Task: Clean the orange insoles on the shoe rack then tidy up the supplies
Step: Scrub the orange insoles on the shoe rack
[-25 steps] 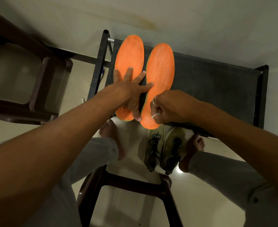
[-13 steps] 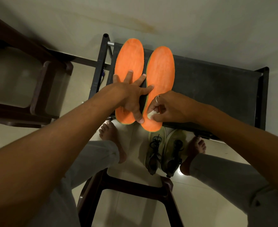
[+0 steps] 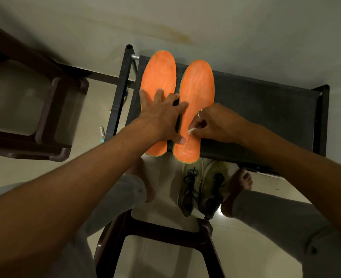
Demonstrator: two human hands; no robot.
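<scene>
Shoe rack [image 3: 266, 109]: dark, against the wall [image 3: 246, 27].
Orange insoles [image 3: 159, 73]: together on its left end.
Left hand [image 3: 161, 117]: spread flat across both.
Right hand [image 3: 215, 125]: pinching white wad [image 3: 191, 131] onto one.

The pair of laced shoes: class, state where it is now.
In the head view, the pair of laced shoes stands on the floor right of centre, at the shoe rack's near edge, beside the right foot.

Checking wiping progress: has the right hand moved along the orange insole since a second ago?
Yes. The right hand, pinching a small white wad, has slid slightly up the right-side flat orange insole, away from its heel end.
</scene>
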